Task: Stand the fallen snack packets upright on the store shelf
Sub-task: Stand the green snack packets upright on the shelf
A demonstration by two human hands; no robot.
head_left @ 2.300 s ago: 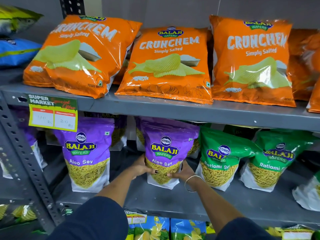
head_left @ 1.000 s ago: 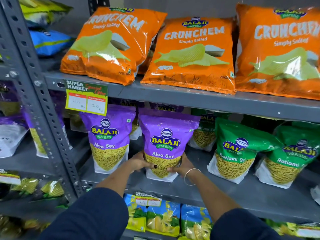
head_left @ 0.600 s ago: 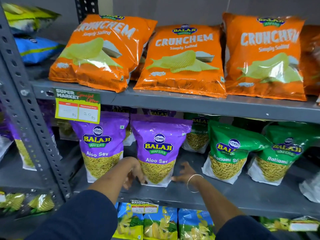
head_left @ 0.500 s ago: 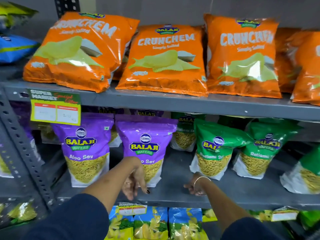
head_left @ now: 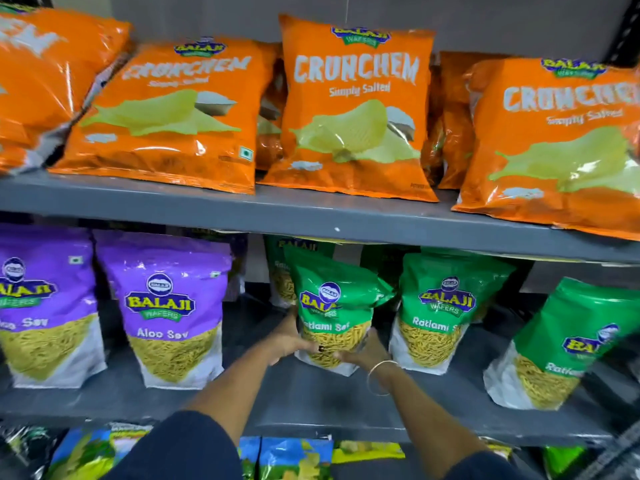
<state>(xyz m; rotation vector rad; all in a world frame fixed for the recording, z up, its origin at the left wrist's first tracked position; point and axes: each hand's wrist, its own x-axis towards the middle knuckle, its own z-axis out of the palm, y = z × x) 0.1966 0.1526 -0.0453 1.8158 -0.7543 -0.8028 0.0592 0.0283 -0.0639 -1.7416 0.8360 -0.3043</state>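
Note:
A green Ratlami Sev packet (head_left: pixel 334 306) stands on the middle grey shelf (head_left: pixel 311 400), its top bent over to the right. My left hand (head_left: pixel 289 339) holds its lower left side and my right hand (head_left: pixel 363 351), with a bangle on the wrist, holds its lower right corner. Two more green Ratlami Sev packets (head_left: pixel 440 306) stand to its right, the far one (head_left: pixel 568 344) leaning. Two purple Aloo Sev packets (head_left: pixel 169 317) stand upright to the left.
Orange Crunchem chip bags (head_left: pixel 353 109) lean back on the upper shelf (head_left: pixel 311 216), some slumped. More green packets (head_left: pixel 280 271) sit behind the held one. Blue and yellow packets (head_left: pixel 294 459) fill the shelf below.
Both hands let go of the purple Aloo Sev packet and moved right. They now grip the first green Ratlami Sev packet. The view has shifted right.

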